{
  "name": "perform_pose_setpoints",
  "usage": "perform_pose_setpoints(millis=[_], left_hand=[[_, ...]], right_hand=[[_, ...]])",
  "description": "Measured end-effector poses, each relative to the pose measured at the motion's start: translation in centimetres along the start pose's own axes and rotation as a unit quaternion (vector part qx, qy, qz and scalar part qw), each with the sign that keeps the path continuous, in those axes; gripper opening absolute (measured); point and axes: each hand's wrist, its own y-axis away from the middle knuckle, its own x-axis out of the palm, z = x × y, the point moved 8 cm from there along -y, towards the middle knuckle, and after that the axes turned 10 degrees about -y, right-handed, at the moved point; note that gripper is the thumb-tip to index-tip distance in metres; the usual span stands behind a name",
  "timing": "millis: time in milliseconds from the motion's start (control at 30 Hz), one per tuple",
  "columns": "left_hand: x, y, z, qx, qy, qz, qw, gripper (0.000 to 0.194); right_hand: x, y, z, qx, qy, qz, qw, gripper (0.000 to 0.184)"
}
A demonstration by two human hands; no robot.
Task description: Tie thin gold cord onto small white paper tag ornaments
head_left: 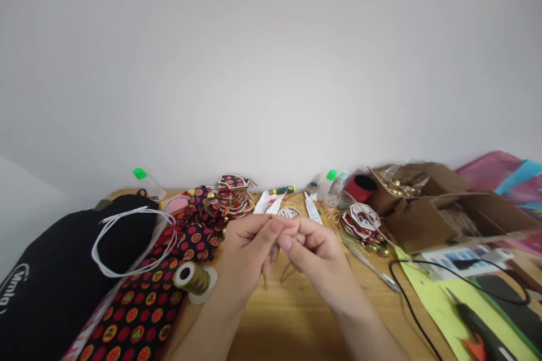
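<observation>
My left hand (252,242) and my right hand (319,248) meet above the middle of the wooden table (292,316). Thumbs and fingertips of both are pinched together, touching each other. A thin tan cord (265,281) runs from the pinch, and its strands dangle beneath the fingers. What exactly sits between the fingertips is hidden. Just left of my left wrist stands a spool of olive thread (199,281). Behind my hands lies a round printed disc (289,212), partly covered by the fingers. A slim silver tool (372,268) rests right of my right hand.
Patterned fabric (144,310), a white wire coil (101,259) and a black bag (55,271) fill the left. Rightward are octagonal pieces (364,219), cardboard boxes (415,223), a black cable (409,299) and a glue gun (478,318). Green-capped bottles (327,185) stand near the wall.
</observation>
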Motion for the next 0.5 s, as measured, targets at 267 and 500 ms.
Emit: perform_pose_setpoints(millis=[267, 500], left_hand=[[0.9, -0.2, 0.0, -0.037, 0.095, 0.004, 0.995, 0.033], [1.0, -0.2, 0.6, -0.075, 0.127, -0.009, 0.989, 0.034]], right_hand=[[-0.4, 0.1, -0.8, 0.013, -0.01, -0.005, 1.0, 0.027], [-0.7, 0.2, -1.1, 0.029, -0.014, -0.012, 0.999, 0.024]])
